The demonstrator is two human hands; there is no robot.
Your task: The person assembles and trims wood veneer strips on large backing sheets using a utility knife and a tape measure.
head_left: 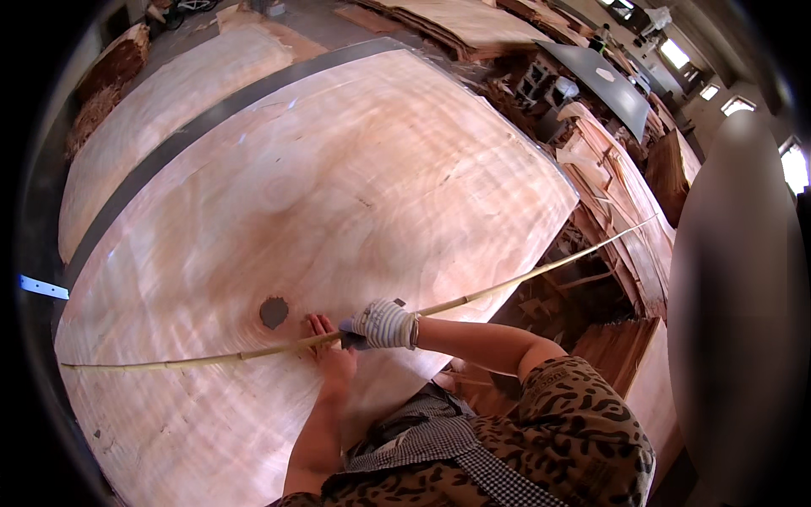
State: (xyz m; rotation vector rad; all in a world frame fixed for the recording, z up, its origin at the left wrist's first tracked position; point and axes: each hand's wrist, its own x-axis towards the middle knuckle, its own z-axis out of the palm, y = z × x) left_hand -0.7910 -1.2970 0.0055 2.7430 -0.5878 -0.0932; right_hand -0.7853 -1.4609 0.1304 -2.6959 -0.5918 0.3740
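A long, thin bamboo stick (473,297) runs slantwise across a large, pale wood veneer sheet (338,186). My right hand (387,324), in a striped knit glove with grey at the fingers, is closed round the stick near its middle. Just left of it, my bare left hand (336,362) rests on the veneer with its fingers stretched out. The stick passes across those fingers, and their tips show beyond it. Close to these fingertips is a dark, roundish hole or spot (274,313) in the sheet. The stick's right end reaches past the sheet's edge.
Another veneer sheet (169,118) lies beyond a dark strip (203,122) at the far left. Stacked veneers (621,203) and broken pieces lie to the right, below a grey panel (600,80). A veneer stack (621,355) stands near my right elbow.
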